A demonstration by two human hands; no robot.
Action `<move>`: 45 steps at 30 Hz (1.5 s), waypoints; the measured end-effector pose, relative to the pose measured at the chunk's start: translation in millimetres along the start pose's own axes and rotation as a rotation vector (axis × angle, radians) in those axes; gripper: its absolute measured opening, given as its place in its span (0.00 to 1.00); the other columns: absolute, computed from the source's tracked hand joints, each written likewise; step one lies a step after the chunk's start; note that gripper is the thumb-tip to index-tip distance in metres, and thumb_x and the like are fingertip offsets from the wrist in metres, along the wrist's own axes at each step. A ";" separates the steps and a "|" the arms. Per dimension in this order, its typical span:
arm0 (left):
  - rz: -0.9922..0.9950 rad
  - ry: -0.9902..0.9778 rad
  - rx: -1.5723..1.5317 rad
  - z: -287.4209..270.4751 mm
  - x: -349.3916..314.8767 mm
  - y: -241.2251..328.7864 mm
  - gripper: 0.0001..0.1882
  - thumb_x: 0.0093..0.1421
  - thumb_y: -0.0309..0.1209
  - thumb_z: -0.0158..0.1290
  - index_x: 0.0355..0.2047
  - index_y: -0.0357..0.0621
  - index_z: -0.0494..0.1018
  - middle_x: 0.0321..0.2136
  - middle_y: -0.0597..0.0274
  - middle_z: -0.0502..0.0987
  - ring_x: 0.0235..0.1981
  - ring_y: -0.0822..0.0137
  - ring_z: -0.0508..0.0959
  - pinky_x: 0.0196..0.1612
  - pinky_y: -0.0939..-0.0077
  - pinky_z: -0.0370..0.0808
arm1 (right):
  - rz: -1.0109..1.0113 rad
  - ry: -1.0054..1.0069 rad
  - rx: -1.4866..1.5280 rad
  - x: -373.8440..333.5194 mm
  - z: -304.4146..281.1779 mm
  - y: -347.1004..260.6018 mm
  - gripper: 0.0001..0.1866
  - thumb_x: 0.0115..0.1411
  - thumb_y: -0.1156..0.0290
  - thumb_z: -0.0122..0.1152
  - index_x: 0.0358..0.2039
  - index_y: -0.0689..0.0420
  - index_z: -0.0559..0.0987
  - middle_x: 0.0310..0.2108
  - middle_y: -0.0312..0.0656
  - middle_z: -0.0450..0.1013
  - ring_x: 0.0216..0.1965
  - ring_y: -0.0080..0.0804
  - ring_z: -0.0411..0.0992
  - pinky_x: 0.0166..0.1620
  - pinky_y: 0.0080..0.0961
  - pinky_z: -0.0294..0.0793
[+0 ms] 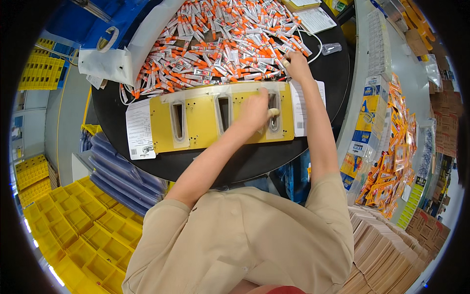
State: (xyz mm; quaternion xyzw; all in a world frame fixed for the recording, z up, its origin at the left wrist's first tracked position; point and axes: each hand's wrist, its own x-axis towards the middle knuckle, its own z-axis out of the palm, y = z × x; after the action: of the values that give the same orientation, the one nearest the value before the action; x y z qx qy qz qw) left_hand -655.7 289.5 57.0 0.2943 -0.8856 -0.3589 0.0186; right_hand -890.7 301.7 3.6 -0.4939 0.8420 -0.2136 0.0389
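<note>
My left hand (253, 113) is closed over the right slot of a yellow plate (200, 110). A beige covering wraps one of its fingers, and whatever it may hold is hidden. Farther off to the right, my right hand (297, 67) has its fingers bent together at the edge of a large heap of small white tubes with orange caps (220, 49). One finger there also has a beige covering; I cannot make out what lies between the fingertips. The plate has three long slots with clear-edged rims, and the left slot (179, 121) and middle slot (223, 112) look dark inside.
Printed white cards (139, 128) stick out beside the plate on the round black table (112, 115). Yellow compartment trays (93, 230) and stacked clear plastic pieces (122, 169) stand at the left. Orange packages (389, 171) and stacked cardboard (387, 250) lie at the right.
</note>
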 end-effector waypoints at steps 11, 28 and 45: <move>-0.070 0.082 -0.366 -42.2 -41.8 -55.9 0.08 0.56 0.21 0.55 0.31 0.36 0.65 0.20 0.56 0.76 0.15 0.67 0.77 0.18 0.74 0.72 | -0.459 0.048 0.187 -144.8 -44.8 -74.2 0.18 0.49 0.80 0.59 0.43 0.57 0.78 0.45 0.44 0.74 0.50 0.43 0.70 0.51 0.33 0.71; -0.083 0.412 -0.031 -91.7 -80.8 -124.1 0.19 0.58 0.41 0.56 0.37 0.37 0.68 0.28 0.43 0.77 0.32 0.43 0.77 0.37 0.54 0.72 | -0.224 0.065 -0.241 -19.8 1.8 -117.6 0.12 0.51 0.69 0.63 0.39 0.51 0.79 0.36 0.39 0.77 0.43 0.42 0.69 0.46 0.38 0.68; 0.123 0.299 0.432 -140.8 -1.9 -180.3 0.08 0.55 0.28 0.54 0.37 0.44 0.72 0.40 0.54 0.71 0.46 0.53 0.71 0.49 0.60 0.69 | -0.332 -0.187 0.248 -101.3 -11.2 -161.4 0.24 0.46 0.67 0.70 0.45 0.54 0.76 0.50 0.43 0.67 0.51 0.44 0.64 0.55 0.38 0.64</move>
State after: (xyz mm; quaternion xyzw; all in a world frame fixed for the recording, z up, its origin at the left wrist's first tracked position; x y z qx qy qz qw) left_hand -528.2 100.0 45.2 0.2866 -0.9453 -0.1122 0.1078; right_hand -710.7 323.3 63.3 -0.6347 0.7092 -0.2723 0.1416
